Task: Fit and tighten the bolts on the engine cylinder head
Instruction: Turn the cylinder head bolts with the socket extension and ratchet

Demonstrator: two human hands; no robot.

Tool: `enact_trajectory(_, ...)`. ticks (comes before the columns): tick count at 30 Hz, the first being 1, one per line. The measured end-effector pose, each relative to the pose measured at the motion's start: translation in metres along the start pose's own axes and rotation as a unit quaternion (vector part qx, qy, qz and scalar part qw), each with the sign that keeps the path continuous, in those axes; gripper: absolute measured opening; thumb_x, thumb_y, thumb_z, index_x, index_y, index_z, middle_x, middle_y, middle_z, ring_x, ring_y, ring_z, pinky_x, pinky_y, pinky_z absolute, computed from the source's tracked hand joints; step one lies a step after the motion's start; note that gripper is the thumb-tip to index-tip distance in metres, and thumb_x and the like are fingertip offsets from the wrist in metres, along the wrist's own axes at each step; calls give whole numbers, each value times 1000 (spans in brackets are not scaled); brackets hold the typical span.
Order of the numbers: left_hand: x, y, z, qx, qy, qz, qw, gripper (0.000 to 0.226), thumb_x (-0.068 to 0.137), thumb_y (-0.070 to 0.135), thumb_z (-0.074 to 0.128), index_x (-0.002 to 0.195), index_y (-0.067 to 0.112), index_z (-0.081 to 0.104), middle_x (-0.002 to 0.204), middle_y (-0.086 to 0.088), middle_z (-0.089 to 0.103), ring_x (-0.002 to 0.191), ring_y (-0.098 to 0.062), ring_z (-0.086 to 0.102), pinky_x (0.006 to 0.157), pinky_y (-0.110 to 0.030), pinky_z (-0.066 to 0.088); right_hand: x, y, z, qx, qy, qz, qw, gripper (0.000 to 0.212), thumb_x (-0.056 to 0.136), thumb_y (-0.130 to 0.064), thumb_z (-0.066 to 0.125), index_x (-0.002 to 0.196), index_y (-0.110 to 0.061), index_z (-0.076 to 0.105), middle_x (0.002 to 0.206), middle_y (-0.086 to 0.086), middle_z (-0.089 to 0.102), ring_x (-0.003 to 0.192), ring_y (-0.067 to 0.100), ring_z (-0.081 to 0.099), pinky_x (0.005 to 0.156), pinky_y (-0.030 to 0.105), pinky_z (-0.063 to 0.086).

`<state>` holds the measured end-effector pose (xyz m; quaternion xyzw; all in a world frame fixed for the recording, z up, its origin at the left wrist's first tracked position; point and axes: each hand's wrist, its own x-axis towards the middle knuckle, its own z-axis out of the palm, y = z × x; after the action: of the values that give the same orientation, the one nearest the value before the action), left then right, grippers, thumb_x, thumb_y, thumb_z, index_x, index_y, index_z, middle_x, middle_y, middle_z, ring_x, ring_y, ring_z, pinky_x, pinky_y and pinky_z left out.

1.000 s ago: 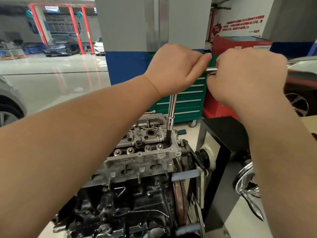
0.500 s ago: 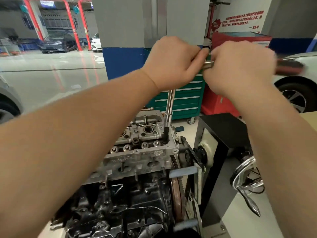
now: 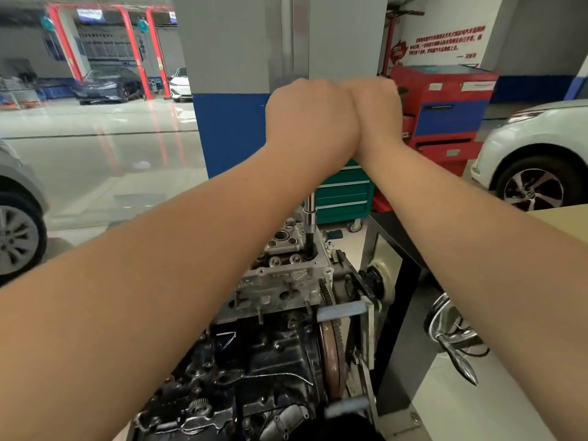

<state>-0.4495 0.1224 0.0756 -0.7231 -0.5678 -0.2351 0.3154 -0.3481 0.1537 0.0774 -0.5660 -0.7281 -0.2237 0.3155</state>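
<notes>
The aluminium cylinder head [image 3: 280, 278] sits on the dark engine block [image 3: 264, 370], which is mounted on a stand. A long chrome extension bar with a black socket [image 3: 309, 230] stands upright in a bolt hole at the head's far right corner. My left hand [image 3: 310, 122] grips the top of the bar. Pressed against it, my right hand [image 3: 378, 116] is curled round the wrench handle, which is hidden behind the hands. Several bolt heads show along the head's top.
The flywheel [image 3: 331, 354] and the black stand frame [image 3: 401, 281] are to the right of the engine. A chrome crank handle [image 3: 455, 338] sticks out at the right. Behind stand a green tool cabinet [image 3: 343, 192], a red cart [image 3: 445, 113], a grey-and-blue pillar [image 3: 229, 90] and a white car [image 3: 534, 160].
My right hand has swung the wrench handle from the right side round toward the far side, closing up against my left hand. The handle, visible before, is now hidden.
</notes>
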Motion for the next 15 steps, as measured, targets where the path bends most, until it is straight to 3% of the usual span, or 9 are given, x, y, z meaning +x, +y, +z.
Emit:
enact_trajectory(2,2,0,3,-8,34,13,999,31,99,19,44,68,20,39,62,1,30,65,-25,37,50,-32,14,-6,6,-7,-49,-15,5,999,34,88,4,49,60,-13,40,94,29,67,94,48,62,81,48,41)
enact_trajectory(4,4,-3,7,-74,77,54,993,36,104,32,38,70,21,41,59,-1,31,64,-29,43,52,-34,17,-19,14,-18,-109,-18,35,993,23,89,-12,54,68,-17,50,90,20,66,89,43,62,78,44,38)
enact_trajectory(6,7,-12,13,-172,104,157,967,38,106,35,35,71,22,44,58,-2,40,60,-31,47,57,-37,25,-41,15,-32,-169,2,67,983,14,91,-31,55,83,-22,63,75,9,56,74,35,55,72,42,36)
enact_trajectory(9,6,-28,22,-284,163,257,909,36,105,29,42,69,22,43,57,2,41,52,-25,41,56,-35,29,-71,6,-54,-189,11,54,980,21,89,-42,55,85,-21,57,68,4,47,66,30,51,62,38,40)
enact_trajectory(10,4,-29,22,-301,182,242,904,37,105,30,44,69,23,43,57,5,40,52,-23,42,55,-35,30,-72,6,-56,-188,12,42,981,22,90,-40,54,85,-19,57,69,4,47,67,31,51,62,39,41)
enact_trajectory(12,-5,-23,26,-369,218,124,895,36,104,34,54,70,24,46,57,11,41,57,-18,46,56,-36,37,-59,4,-53,-195,27,21,980,26,90,-42,56,82,-18,54,65,4,41,66,30,48,58,37,35)
enact_trajectory(13,-13,-19,29,-450,228,33,863,31,101,37,61,75,25,50,60,12,46,62,-15,50,59,-39,44,-48,4,-47,-199,26,16,979,29,89,-46,57,79,-19,53,63,3,38,64,28,46,55,34,31)
enact_trajectory(15,-38,-10,39,-633,188,-132,739,23,95,44,70,101,27,56,77,18,61,75,-12,62,72,-47,59,-19,10,-32,-183,-3,17,983,30,87,-49,61,76,-21,56,62,2,42,63,28,47,53,33,29)
